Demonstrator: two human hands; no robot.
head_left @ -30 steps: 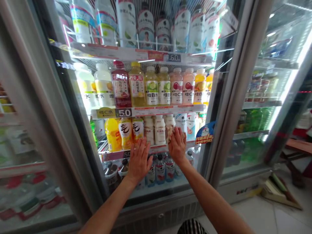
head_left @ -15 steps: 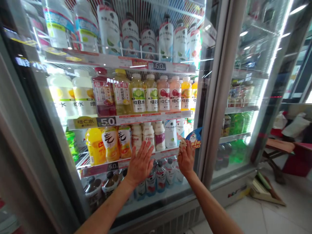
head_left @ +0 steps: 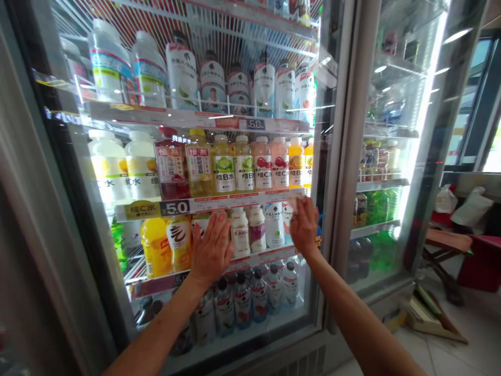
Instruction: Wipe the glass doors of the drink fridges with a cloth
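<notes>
A closed glass door [head_left: 274, 318] of a drinks fridge fills the space before me. My left hand [head_left: 211, 248] lies against the glass, fingers stretched out and holding nothing, in front of the shelf with orange drinks and small white bottles [head_left: 240, 232]. Farther right, my right hand [head_left: 305, 222] presses a crumpled pale cloth [head_left: 296, 202] to the pane, close to the door's right frame. The cloth is smeared by motion and partly hidden by the fingers. Behind the glass, bottles of coloured drinks [head_left: 263, 164] stand on the shelf above both hands.
A metal door frame [head_left: 344, 172] runs upright on the right, with a second lit fridge [head_left: 381, 203] beyond it. On the tiled floor at the right lies a flat tray-like object [head_left: 432, 318]. White bags [head_left: 473, 206] rest near a red box [head_left: 479, 261].
My right hand has moved up the glass with the cloth, uncovering part of a round blue sticker's edge differently. My left hand has shifted left and slightly up. The view has tilted upward.
</notes>
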